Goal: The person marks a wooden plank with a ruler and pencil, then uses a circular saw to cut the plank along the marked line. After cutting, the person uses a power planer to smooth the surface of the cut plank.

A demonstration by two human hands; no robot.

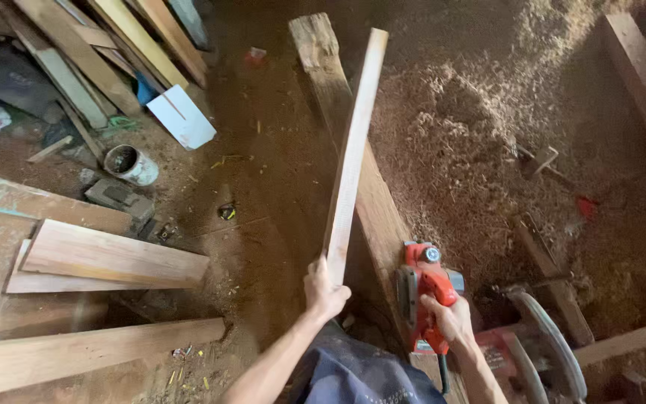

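Our left hand (325, 290) grips the near end of a thin wooden slat (353, 150), angled up over the beam (383, 217); our right hand (450, 318) wraps the red electric planer (424, 292), seemingly resting on that beam.

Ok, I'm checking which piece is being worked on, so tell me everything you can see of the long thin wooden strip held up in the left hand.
The long thin pale wooden strip is a narrow, flat, straight batten of light, smooth-looking wood. It points up and away at a slight tilt, its far end in the air. The left hand grips its near end; nothing else touches it. Behind it lies a thick rough wooden beam on the sawdust-covered floor.
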